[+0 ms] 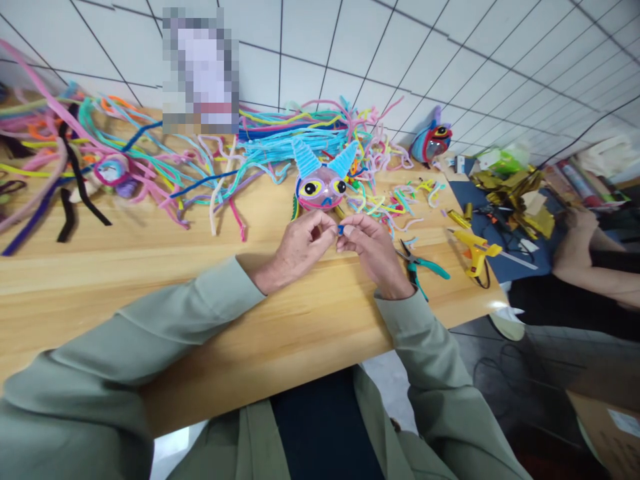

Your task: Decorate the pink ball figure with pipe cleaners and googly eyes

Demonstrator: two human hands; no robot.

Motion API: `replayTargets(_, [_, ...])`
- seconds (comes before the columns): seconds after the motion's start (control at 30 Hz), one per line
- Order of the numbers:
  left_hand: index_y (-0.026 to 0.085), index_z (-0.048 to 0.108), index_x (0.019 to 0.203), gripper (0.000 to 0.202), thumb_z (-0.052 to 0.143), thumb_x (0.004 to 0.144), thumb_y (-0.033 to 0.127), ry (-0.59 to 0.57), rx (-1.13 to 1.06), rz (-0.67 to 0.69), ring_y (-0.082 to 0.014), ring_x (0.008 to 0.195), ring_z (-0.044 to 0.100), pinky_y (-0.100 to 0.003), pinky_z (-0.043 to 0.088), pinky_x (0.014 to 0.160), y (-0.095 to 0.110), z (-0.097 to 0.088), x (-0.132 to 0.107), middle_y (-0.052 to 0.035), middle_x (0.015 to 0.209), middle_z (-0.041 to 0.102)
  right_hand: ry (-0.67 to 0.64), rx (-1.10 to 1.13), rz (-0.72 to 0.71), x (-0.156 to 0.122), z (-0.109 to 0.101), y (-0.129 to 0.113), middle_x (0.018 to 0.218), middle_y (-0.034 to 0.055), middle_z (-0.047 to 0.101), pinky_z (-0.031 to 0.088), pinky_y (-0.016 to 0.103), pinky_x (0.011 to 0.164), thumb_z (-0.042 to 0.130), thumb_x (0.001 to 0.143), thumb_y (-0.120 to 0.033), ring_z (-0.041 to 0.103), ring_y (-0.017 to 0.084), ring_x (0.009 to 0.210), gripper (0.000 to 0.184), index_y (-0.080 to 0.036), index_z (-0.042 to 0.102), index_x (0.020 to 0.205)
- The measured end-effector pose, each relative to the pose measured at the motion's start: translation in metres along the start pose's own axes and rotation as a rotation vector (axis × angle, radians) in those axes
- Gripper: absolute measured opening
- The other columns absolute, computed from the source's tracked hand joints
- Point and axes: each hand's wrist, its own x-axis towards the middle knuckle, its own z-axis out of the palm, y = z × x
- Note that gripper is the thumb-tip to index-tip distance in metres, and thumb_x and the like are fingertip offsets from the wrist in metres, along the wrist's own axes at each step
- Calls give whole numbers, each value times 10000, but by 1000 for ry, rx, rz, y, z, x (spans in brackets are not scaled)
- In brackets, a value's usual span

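Observation:
My left hand point(309, 245) and my right hand point(369, 248) meet over the wooden table, fingertips pinched together. Between them is a short dark blue piece of pipe cleaner point(341, 229), mostly hidden by the fingers. Just beyond stands a pipe-cleaner animal head point(321, 188) with light blue ears, a clear round front and big yellow-rimmed eyes; my hands cover its lower edge. Teal-handled pliers point(420, 263) lie beside my right wrist, jaws pointing away from me.
Bundles of coloured pipe cleaners point(295, 140) run along the wall. A second figure point(431, 141) stands at the back right. A yellow glue gun point(476, 252) lies right of the pliers, near gold foil scraps point(520, 193). Another person's arm point(575, 247) rests at the far right.

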Motion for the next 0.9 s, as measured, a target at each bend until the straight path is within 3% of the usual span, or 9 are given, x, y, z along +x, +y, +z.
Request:
replayTargets(0.27, [221, 677, 926, 140, 624, 1015, 126, 9, 127, 189, -140, 753, 655, -278, 518, 707, -4, 0, -2, 0, 865, 749, 5, 48, -10, 0, 0, 3, 736, -51, 734, 591, 269, 657, 984, 785, -497, 681, 124, 658, 370, -254, 752, 941])
replayTargets(0.73, [202, 703, 1003, 157, 629, 1078, 86, 6, 264, 327, -153, 864, 733, -275, 568, 787, -18, -3, -5, -23, 943, 792, -33, -71, 23, 1, -8, -1, 746, -22, 764, 562, 288, 674, 989, 760, -512, 690, 147, 681, 369, -246, 776, 903])
replayTargets(0.9, [211, 702, 1069, 134, 611, 1121, 129, 29, 295, 352, -168, 916, 744, -296, 592, 839, -17, -1, -6, -28, 983, 784, -26, -276, -46, 5, -8, -15, 635, -52, 626, 417, 287, 600, 833, 816, -402, 516, 123, 586, 200, -242, 727, 761])
